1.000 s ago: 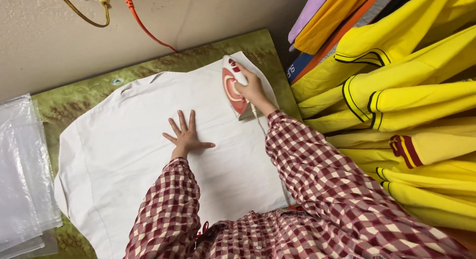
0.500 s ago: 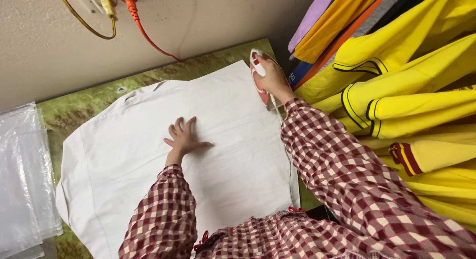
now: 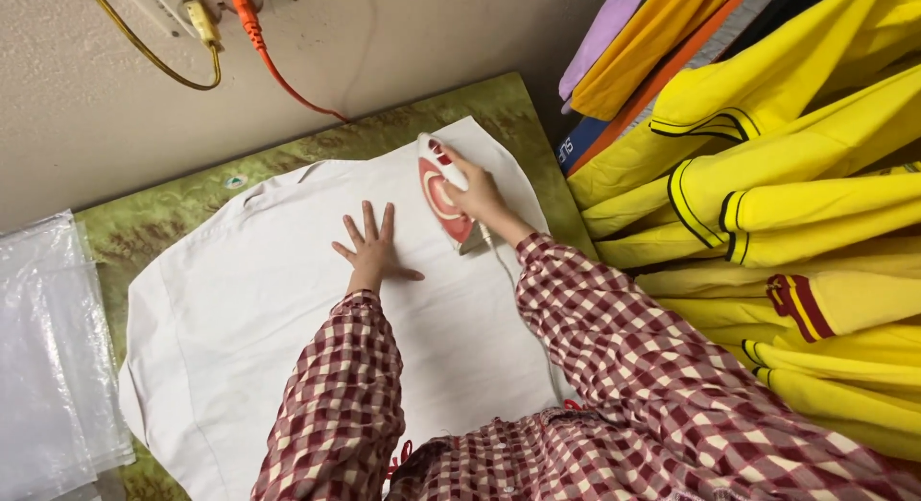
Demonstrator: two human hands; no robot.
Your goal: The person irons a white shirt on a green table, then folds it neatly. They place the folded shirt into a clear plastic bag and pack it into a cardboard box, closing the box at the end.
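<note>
A white shirt (image 3: 249,299) lies spread flat on a green patterned board (image 3: 153,218). My left hand (image 3: 372,251) presses flat on the cloth near its middle, fingers spread. My right hand (image 3: 480,196) grips the handle of a red and white iron (image 3: 439,189) that rests on the shirt's upper right part, a little right of my left hand. The iron's white cord (image 3: 508,271) trails back along my right sleeve. Both sleeves are red and white check.
Folded yellow garments (image 3: 767,203) with dark and red trim are stacked at the right, with purple and orange ones (image 3: 633,50) behind. Clear plastic bags (image 3: 48,357) lie at the left. A wall socket with a yellow plug (image 3: 203,23) and an orange plug (image 3: 245,4) is above.
The iron went up to the shirt's top right corner, then came back down and left toward my left hand. My left hand stayed pressed on the cloth.
</note>
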